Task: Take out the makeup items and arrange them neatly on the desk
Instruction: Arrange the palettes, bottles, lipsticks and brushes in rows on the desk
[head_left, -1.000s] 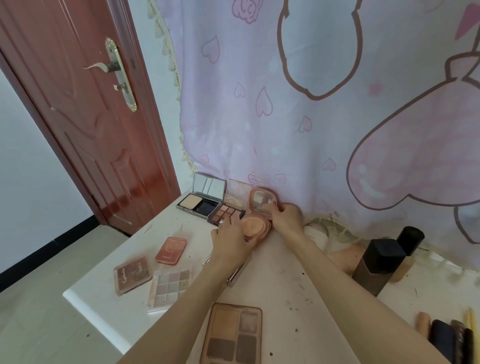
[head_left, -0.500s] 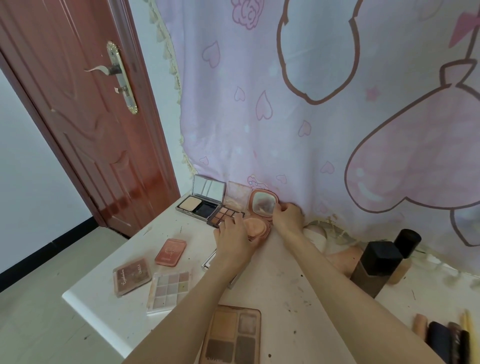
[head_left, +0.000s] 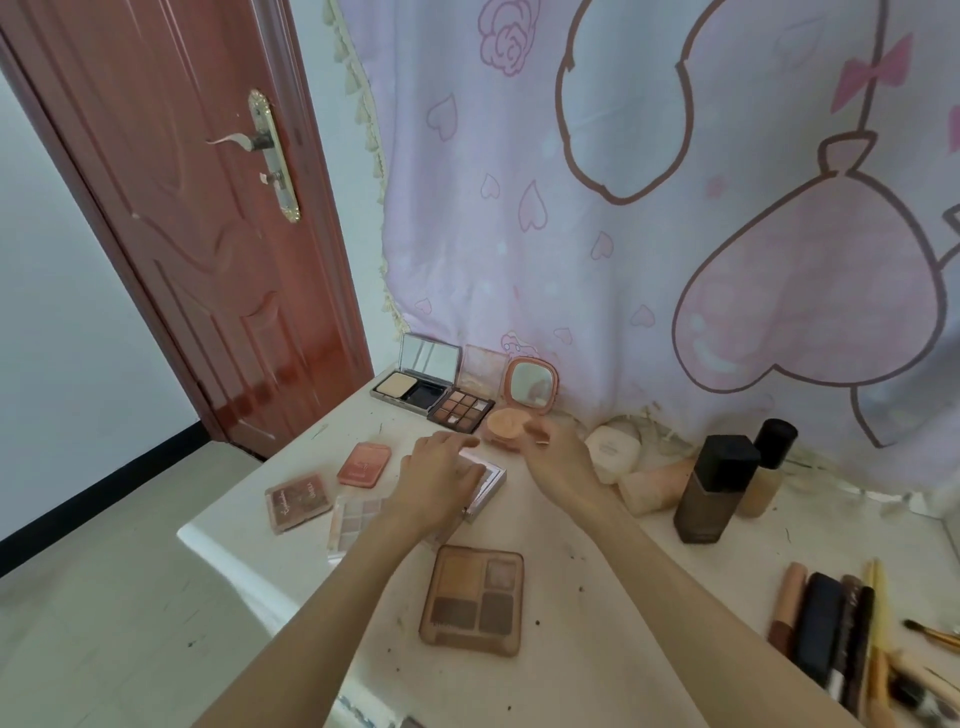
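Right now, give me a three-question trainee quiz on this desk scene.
1. True or false: the round pink compact at the curtain stands open, mirror up.
2. What is under the left hand? A) pale flat case B) dark bottle C) brushes
3. Fill in: the four-pan brown palette lies ____ to the person than the two hands.

Key: 1 true. 2 A. 3 nearer. The right hand hangs beside the compact; whether it touches is unclear.
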